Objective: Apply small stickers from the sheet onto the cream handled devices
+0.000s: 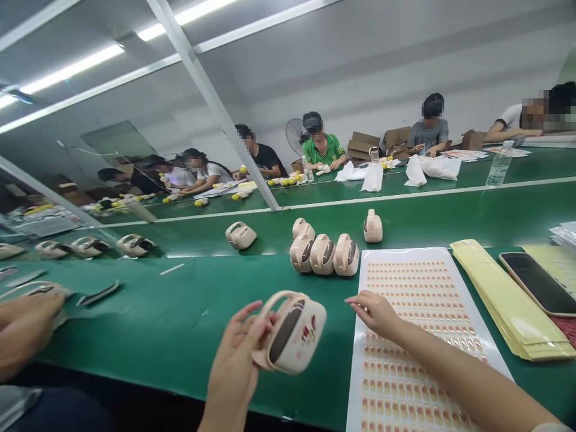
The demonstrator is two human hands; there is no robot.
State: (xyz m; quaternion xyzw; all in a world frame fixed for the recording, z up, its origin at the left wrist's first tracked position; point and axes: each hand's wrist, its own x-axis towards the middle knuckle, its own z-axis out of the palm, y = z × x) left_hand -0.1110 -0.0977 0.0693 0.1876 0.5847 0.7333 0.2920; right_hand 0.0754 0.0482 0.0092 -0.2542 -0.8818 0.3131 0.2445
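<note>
My left hand (238, 354) is closed around a small beige plastic case (292, 333) with a handle loop and a dark oval window, held above the green table near its front edge. My right hand (375, 312) rests on the left edge of a white sticker sheet (418, 336) printed with rows of small orange stickers. Its fingers are pinched together at the sheet; whether a sticker is between them is too small to see. Just beyond stand three more beige cases (324, 254) in a row, with one (302, 228) behind them.
Other beige cases (240, 235) (373, 227) lie on the green conveyor table (171, 312). A stack of yellow sheets (504, 294) and a phone (537, 282) lie right. Another person's hand (24, 327) is at left. Several workers sit across; a water bottle (499, 165) stands far right.
</note>
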